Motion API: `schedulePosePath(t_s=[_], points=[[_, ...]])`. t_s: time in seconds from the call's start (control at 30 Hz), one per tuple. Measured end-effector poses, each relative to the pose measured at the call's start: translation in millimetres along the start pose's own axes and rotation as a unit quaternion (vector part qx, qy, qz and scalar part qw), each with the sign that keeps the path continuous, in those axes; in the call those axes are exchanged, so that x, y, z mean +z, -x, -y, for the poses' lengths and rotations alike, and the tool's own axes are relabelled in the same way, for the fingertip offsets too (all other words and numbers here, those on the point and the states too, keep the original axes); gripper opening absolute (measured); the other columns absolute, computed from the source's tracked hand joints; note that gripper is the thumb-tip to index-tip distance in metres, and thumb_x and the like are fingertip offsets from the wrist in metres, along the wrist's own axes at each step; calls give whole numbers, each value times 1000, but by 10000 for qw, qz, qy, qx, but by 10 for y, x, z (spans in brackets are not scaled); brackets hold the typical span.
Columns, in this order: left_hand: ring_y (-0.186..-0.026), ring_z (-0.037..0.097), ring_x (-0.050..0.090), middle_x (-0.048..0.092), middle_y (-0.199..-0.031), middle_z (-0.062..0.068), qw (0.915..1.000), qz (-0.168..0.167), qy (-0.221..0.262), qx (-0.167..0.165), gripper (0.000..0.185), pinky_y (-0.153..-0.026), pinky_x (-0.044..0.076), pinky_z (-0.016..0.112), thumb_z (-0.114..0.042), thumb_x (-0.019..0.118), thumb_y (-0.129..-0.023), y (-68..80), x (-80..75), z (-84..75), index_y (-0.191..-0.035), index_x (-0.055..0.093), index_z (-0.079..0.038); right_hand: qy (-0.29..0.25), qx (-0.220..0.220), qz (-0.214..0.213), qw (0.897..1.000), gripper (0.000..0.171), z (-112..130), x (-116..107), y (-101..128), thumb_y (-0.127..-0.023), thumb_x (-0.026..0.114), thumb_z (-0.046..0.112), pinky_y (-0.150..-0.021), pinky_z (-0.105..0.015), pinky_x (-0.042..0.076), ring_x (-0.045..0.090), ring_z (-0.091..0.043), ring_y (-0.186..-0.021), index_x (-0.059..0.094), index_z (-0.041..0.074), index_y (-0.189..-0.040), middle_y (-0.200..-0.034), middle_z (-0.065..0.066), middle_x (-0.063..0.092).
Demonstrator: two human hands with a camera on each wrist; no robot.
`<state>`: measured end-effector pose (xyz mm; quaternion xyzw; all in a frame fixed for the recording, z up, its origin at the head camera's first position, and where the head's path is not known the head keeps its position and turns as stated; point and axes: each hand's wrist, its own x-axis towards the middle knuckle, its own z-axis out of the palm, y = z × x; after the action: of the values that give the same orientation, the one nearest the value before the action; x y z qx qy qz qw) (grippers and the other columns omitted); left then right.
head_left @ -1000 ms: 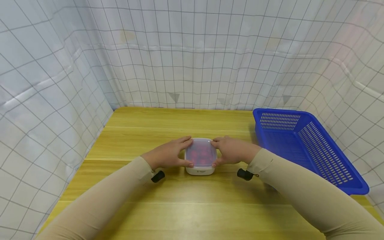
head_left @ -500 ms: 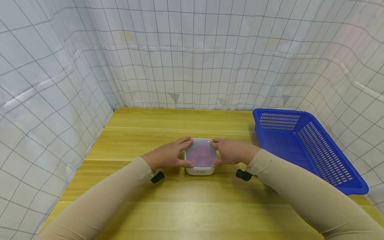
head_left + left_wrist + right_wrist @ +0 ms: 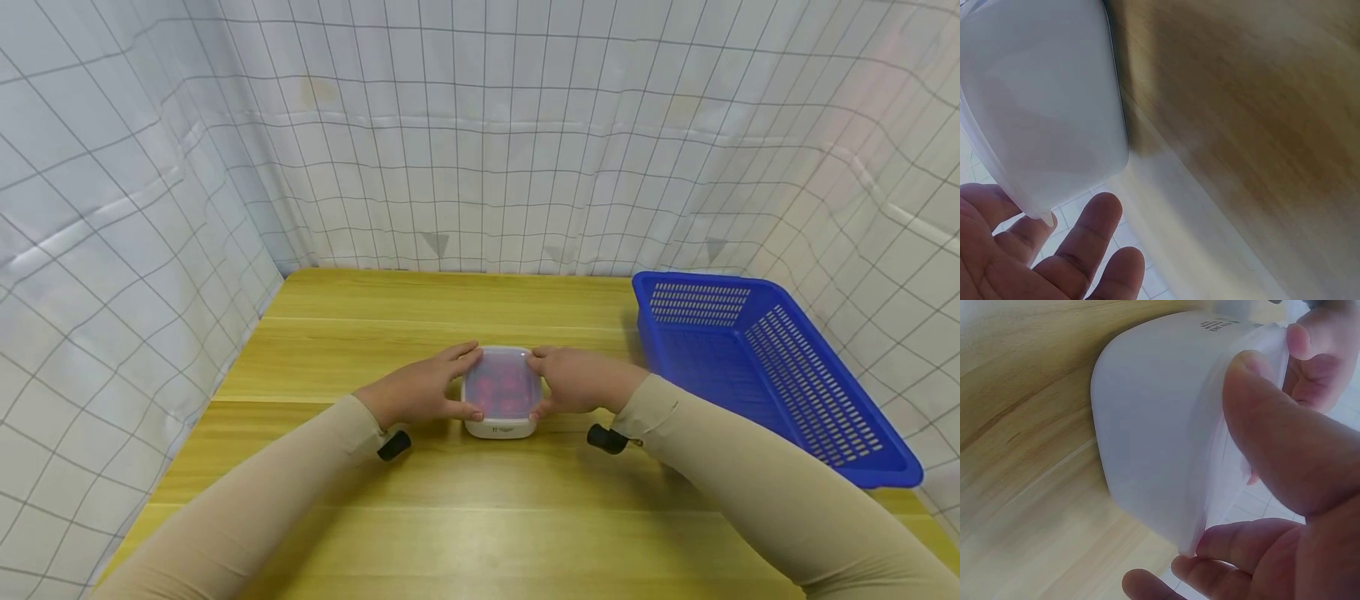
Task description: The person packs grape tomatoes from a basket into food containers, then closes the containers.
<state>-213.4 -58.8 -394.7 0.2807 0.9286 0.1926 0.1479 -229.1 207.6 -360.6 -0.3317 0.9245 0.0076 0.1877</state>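
Note:
A white food container (image 3: 500, 428) stands on the wooden table, with a translucent lid (image 3: 504, 379) lying over its top. Red pieces show blurred through the lid. My left hand (image 3: 423, 387) holds the lid's left side, thumb at the near corner and fingers at the far one. On the opposite side my right hand (image 3: 588, 379) grips the lid's right edge the same way. In the right wrist view the thumb (image 3: 1266, 406) presses on the lid's rim, and fingers reach its far corner. The left wrist view shows fingers (image 3: 1088, 237) at a lid corner, some of them off it.
A blue slotted plastic basket (image 3: 750, 375) sits at the table's right side, close to the right forearm. White gridded curtains (image 3: 487, 167) enclose the table (image 3: 360, 308) at the back and both sides. Black wrist cameras hang under each wrist.
The right wrist has shifted very slightly left. Both hands stay on the lid, and the container has not visibly moved.

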Motion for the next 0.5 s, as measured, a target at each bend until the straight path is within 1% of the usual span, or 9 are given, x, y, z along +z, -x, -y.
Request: schedulePosePath(t_s=[0.27, 0.5], points=[[-156, 35, 36, 16, -178, 8, 10000, -18, 37, -1, 106, -122, 39, 53, -65, 71, -92, 10, 16, 8, -170, 20, -14, -49, 59, -41, 10000, 100, 5, 15, 2, -92, 77, 55, -121, -50, 40, 49, -39, -148, 34, -3, -162, -167, -23, 38], [-157, 36, 35, 13, -178, 9, 10000, 25, 24, 19, 105, -123, 37, 53, -63, 70, -94, 13, 18, 8, -170, 18, -12, -111, 84, -31, 9999, 101, 15, 15, 0, -93, 76, 54, -123, -50, 38, 47, -40, -149, 32, -3, -163, -169, -23, 34]])
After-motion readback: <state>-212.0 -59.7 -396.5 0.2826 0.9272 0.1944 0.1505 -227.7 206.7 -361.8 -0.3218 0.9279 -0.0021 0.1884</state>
